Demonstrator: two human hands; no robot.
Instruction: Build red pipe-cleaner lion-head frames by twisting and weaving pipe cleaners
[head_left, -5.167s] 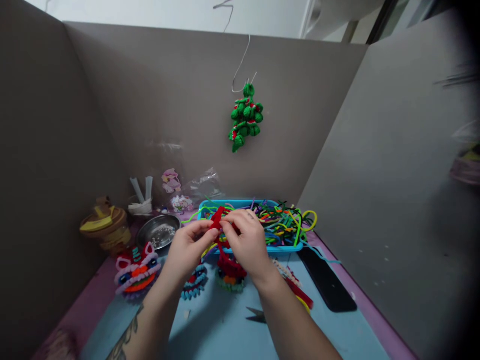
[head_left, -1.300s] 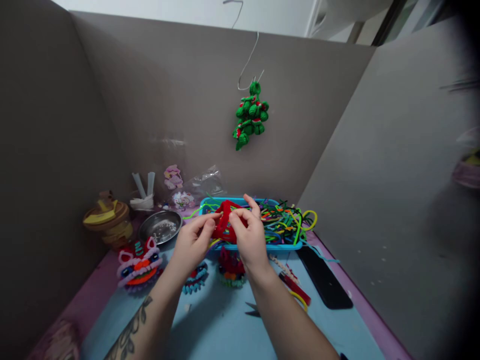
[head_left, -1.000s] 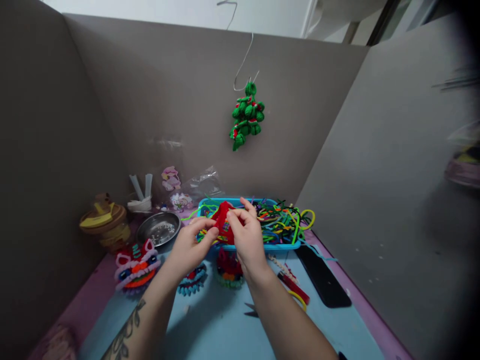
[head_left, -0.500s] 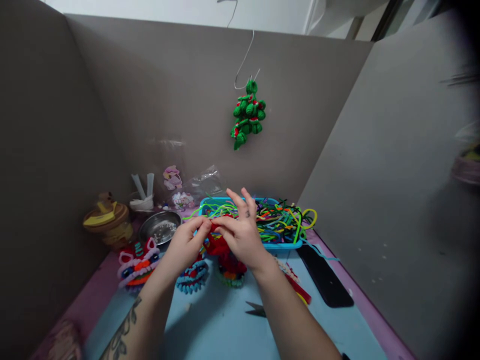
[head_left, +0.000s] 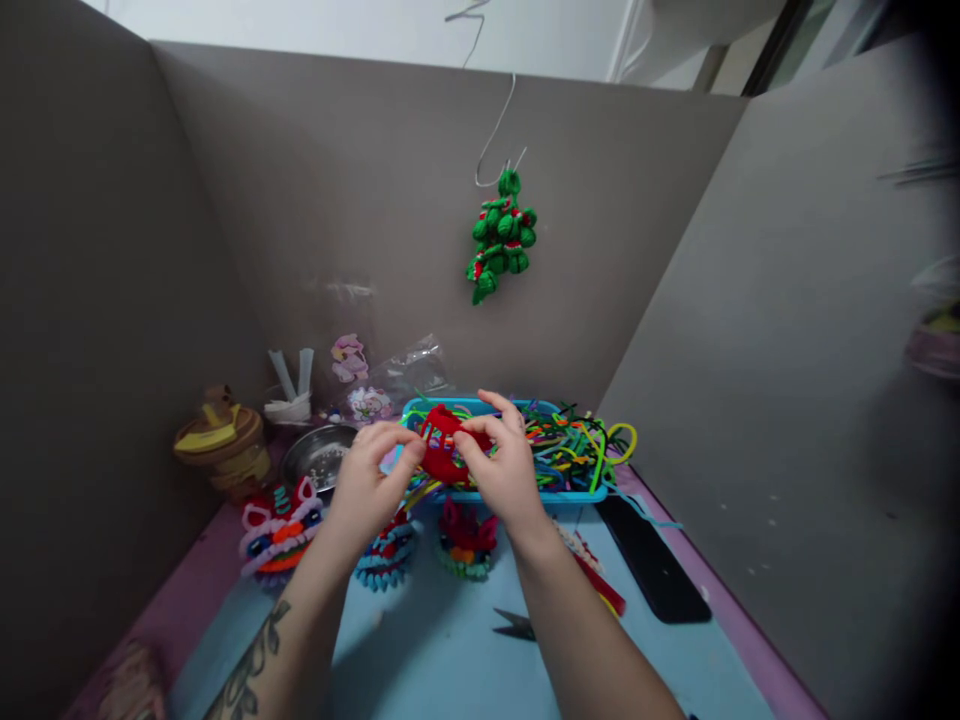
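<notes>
A red fuzzy piece [head_left: 442, 460] with gaps in it is held up in front of the blue tray. My left hand [head_left: 379, 470] pinches its left edge between thumb and index finger. At its right side my right hand [head_left: 504, 465] grips it with thumb and index finger, other fingers raised. Below stand a small red lion-like head with a green fringe [head_left: 466, 545] and one with a blue fringe [head_left: 386, 555], partly behind my left hand. A larger pink and red one [head_left: 281, 530] sits further left.
The blue tray [head_left: 570, 495] holds many colored pipe cleaners. Dark scissors [head_left: 514, 625] lie near my right forearm, a black phone [head_left: 652, 560] further right. A metal bowl [head_left: 319, 455] and a brown pot [head_left: 225, 450] stand left. A green bunch [head_left: 502, 240] hangs above.
The red piece has been turned and lifted, showing its open slots. My right hand has shifted slightly right and lowered its raised fingers, uncovering the green-fringed head. The view has tilted a little.
</notes>
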